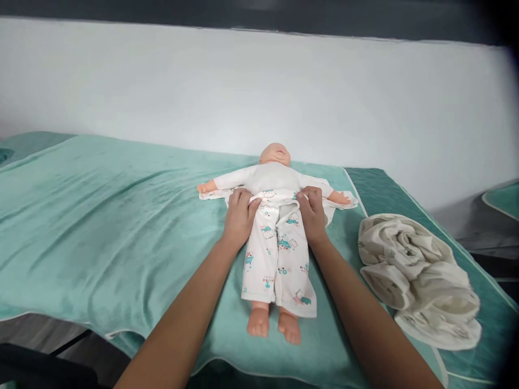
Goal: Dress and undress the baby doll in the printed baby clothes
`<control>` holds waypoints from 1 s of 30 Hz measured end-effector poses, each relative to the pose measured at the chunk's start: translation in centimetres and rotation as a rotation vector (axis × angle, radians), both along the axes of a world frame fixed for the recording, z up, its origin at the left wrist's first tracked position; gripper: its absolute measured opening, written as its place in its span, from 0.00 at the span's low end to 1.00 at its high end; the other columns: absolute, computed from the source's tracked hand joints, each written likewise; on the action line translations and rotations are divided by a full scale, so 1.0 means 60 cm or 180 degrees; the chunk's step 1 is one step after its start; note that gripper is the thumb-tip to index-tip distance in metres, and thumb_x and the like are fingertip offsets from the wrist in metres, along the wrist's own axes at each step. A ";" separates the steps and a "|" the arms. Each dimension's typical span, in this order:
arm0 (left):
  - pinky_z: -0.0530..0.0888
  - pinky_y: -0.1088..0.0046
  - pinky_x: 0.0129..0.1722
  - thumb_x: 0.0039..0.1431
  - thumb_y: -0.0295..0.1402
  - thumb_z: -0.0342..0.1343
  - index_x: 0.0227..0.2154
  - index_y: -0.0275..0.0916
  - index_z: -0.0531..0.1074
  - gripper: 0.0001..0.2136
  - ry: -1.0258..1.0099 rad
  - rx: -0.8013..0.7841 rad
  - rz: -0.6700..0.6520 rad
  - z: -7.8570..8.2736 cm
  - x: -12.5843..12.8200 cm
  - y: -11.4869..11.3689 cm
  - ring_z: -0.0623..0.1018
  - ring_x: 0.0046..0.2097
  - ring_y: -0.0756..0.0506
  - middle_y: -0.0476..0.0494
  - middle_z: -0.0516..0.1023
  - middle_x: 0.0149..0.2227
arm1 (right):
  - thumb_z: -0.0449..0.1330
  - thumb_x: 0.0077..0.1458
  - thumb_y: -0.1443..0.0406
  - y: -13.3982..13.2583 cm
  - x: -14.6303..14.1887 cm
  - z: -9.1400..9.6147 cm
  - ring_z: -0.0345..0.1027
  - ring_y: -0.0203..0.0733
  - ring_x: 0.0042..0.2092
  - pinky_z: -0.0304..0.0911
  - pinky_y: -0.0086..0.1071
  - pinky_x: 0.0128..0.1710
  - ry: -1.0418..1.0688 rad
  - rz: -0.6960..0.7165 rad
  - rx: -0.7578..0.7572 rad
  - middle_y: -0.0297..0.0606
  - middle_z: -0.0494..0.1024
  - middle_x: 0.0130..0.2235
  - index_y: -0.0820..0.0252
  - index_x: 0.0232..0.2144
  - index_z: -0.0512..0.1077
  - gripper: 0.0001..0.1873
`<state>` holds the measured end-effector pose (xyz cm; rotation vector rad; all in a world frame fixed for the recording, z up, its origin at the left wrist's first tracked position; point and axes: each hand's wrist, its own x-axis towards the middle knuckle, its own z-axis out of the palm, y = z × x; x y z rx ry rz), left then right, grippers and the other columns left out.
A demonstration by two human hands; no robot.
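A baby doll [274, 154] lies on its back, head away from me, arms stretched out to both sides. It wears a white long-sleeved top and printed white pants [284, 254], whose hems end just above its bare feet. My left hand [241, 216] grips the waistband on the left side, thumb and fingers closed on the cloth. At the waistband's right side, my right hand [312, 213] pinches the fabric in the same way. A printed garment [331, 209] lies spread beneath the doll's arms and upper body.
Under the doll is a teal blanket [121, 232] with loose folds. A crumpled bundle of off-white cloth [417, 275] lies to the right, partly on a darker green quilted cover [377, 186]. A white wall [203, 92] stands behind. A dark object [40, 370] is at the lower left.
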<state>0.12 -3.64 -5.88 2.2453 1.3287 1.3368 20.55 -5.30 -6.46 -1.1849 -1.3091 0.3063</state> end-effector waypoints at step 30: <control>0.70 0.66 0.52 0.66 0.41 0.50 0.31 0.39 0.70 0.12 -0.0396 -0.0201 0.0036 0.009 -0.013 -0.070 0.71 0.53 0.44 0.40 0.68 0.50 | 0.51 0.65 0.53 -0.103 0.005 -0.001 0.60 0.39 0.36 0.55 0.33 0.37 -0.0697 0.0132 -0.0344 0.32 0.66 0.30 0.56 0.26 0.63 0.19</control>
